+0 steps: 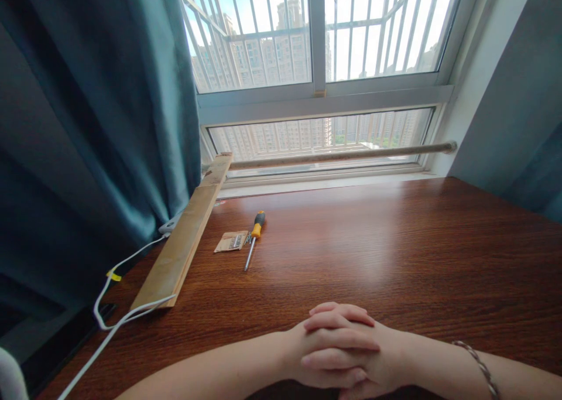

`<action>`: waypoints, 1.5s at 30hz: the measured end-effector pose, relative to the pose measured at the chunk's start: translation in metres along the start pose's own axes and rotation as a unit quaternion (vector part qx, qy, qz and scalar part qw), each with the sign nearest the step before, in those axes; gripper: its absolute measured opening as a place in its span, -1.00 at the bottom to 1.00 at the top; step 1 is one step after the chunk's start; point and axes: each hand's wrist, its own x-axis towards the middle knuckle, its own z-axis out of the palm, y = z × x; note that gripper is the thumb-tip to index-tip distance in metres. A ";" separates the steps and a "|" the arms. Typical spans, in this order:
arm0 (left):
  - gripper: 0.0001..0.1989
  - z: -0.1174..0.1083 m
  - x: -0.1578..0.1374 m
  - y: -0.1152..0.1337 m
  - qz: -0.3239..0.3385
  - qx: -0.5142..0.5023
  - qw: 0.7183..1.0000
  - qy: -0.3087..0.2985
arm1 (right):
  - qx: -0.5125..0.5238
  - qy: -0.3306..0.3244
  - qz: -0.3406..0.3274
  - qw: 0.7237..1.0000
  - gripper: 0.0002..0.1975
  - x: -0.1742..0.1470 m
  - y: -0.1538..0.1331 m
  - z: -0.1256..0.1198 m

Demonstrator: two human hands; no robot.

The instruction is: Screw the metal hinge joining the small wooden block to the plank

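Observation:
My left hand and my right hand are clasped together at the bottom of the view, fingers interlaced, over the near part of the brown wood-grain table. I see no object between them. Beyond them, left of centre, lies a screwdriver with a yellow and black handle, its metal shaft directed towards me. Just left of it is a small brown packet with small metal pieces that look like screws beside it. Neither hand touches these things.
A long wooden board lies along the table's left side, with a white cable crossing its near end. A dark blue curtain hangs at the left. Behind the table are a barred window and a horizontal rail.

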 end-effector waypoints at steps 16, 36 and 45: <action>-0.55 0.006 -0.005 -0.012 0.020 0.001 1.000 0.008 | 0.005 0.014 -0.003 1.000 -0.32 0.000 0.000 0.002; -0.58 -0.002 0.000 0.003 -0.025 -0.007 1.000 -0.003 | 0.002 -0.007 0.003 1.000 -0.30 -0.001 0.000 0.001; -0.57 -0.001 -0.001 0.002 -0.017 -0.010 1.000 0.004 | 0.009 -0.009 0.002 1.000 -0.28 0.000 0.002 0.000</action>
